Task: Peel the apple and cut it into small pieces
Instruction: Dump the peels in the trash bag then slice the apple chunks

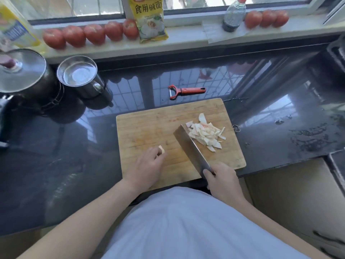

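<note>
A wooden cutting board [149, 128] lies on the dark counter in front of me. On its right part is a heap of several pale apple pieces [206, 134]. My right hand [222, 181] grips the handle of a broad cleaver [190, 146], whose blade stands against the left side of the heap. My left hand [147, 165] rests on the board's near left part and pinches a small apple chunk [161, 148] in its fingertips. A red-handled peeler [186, 91] lies on the counter just beyond the board.
Metal pots [22, 71] and a steel cup [80, 75] stand at the left. A row of red fruit [89, 34], a yellow packet [149, 19] and a dark bottle [233, 15] line the windowsill. Dark scraps [313, 139] lie on the counter at right.
</note>
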A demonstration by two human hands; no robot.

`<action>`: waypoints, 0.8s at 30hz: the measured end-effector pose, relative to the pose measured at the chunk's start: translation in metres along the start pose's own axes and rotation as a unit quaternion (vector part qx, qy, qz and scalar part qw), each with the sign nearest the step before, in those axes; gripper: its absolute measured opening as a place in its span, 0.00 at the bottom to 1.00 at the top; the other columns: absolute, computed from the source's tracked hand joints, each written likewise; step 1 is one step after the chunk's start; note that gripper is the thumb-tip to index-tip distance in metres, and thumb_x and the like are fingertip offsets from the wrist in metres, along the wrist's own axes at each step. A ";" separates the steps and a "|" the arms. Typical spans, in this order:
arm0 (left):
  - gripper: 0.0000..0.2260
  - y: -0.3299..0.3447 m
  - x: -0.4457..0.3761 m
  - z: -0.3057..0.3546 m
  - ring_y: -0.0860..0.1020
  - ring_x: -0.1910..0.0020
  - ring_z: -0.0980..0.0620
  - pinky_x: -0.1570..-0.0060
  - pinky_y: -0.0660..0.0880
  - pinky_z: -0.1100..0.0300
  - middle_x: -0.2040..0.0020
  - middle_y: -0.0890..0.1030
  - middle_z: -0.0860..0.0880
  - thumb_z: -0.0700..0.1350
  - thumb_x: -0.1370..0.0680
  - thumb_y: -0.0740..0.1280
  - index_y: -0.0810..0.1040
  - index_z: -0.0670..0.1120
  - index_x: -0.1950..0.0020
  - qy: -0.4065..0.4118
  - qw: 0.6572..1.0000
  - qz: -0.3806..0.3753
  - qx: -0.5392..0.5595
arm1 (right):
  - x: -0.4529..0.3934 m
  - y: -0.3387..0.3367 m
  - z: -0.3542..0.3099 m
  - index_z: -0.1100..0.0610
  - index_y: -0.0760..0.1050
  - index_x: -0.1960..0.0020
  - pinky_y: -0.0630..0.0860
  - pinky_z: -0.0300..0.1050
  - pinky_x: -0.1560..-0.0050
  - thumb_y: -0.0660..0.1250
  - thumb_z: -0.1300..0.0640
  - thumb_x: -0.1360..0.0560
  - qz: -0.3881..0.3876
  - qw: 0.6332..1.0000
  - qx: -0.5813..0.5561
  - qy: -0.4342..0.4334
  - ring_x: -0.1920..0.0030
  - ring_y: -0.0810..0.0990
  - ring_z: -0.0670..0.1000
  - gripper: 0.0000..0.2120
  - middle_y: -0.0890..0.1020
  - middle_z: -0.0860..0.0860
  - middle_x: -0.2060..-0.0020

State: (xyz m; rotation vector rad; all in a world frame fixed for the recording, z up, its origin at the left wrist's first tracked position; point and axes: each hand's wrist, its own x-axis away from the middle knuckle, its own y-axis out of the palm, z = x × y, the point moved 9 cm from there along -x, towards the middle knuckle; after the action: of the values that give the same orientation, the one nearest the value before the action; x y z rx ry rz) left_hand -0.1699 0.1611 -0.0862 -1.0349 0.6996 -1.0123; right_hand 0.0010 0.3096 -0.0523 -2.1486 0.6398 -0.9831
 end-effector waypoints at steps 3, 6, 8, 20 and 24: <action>0.17 -0.018 0.003 -0.027 0.73 0.44 0.48 0.48 0.77 0.51 0.42 0.75 0.48 0.44 0.22 0.73 0.79 0.47 0.34 -0.121 0.989 0.008 0.079 | -0.002 0.003 -0.003 0.58 0.72 0.62 0.77 0.54 0.59 0.62 0.56 0.22 -0.008 1.000 0.014 -0.014 0.63 0.78 0.53 0.11 0.74 0.48 0.61; 0.23 -0.003 0.001 -0.043 0.70 0.37 0.52 0.39 0.71 0.55 0.36 0.72 0.54 0.50 0.20 0.71 0.72 0.53 0.26 -0.200 0.969 -0.075 0.125 | -0.005 0.005 -0.002 0.58 0.71 0.62 0.77 0.55 0.58 0.61 0.55 0.22 -0.017 1.000 0.015 -0.017 0.63 0.78 0.53 0.12 0.75 0.49 0.62; 0.21 0.007 0.001 -0.039 0.72 0.38 0.52 0.40 0.71 0.56 0.37 0.73 0.54 0.49 0.19 0.70 0.73 0.51 0.26 -0.233 0.956 -0.084 0.155 | -0.007 0.007 -0.003 0.58 0.72 0.63 0.77 0.55 0.59 0.61 0.55 0.21 -0.025 0.999 0.021 -0.024 0.63 0.79 0.53 0.13 0.75 0.49 0.62; 0.04 0.032 0.018 -0.021 0.77 0.47 0.49 0.52 0.71 0.57 0.49 0.78 0.52 0.47 0.21 0.71 0.77 0.50 0.50 -0.426 0.850 0.009 0.308 | 0.000 0.013 -0.029 0.55 0.69 0.57 0.76 0.56 0.63 0.59 0.53 0.19 -0.076 0.976 0.139 -0.152 0.64 0.77 0.58 0.09 0.78 0.53 0.66; 0.05 0.031 0.020 -0.021 0.77 0.48 0.50 0.53 0.69 0.58 0.50 0.79 0.52 0.49 0.21 0.71 0.76 0.52 0.53 -0.448 0.834 0.029 0.320 | 0.002 0.024 -0.035 0.56 0.67 0.52 0.77 0.54 0.60 0.55 0.54 0.18 -0.105 0.953 0.227 -0.169 0.60 0.78 0.63 0.07 0.76 0.54 0.63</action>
State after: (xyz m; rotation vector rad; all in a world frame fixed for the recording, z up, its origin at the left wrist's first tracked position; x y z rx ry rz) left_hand -0.1696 0.1402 -0.1235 -0.7471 -0.3770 -0.5222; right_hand -0.0286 0.2799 -0.0523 -1.9219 0.0117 -0.7499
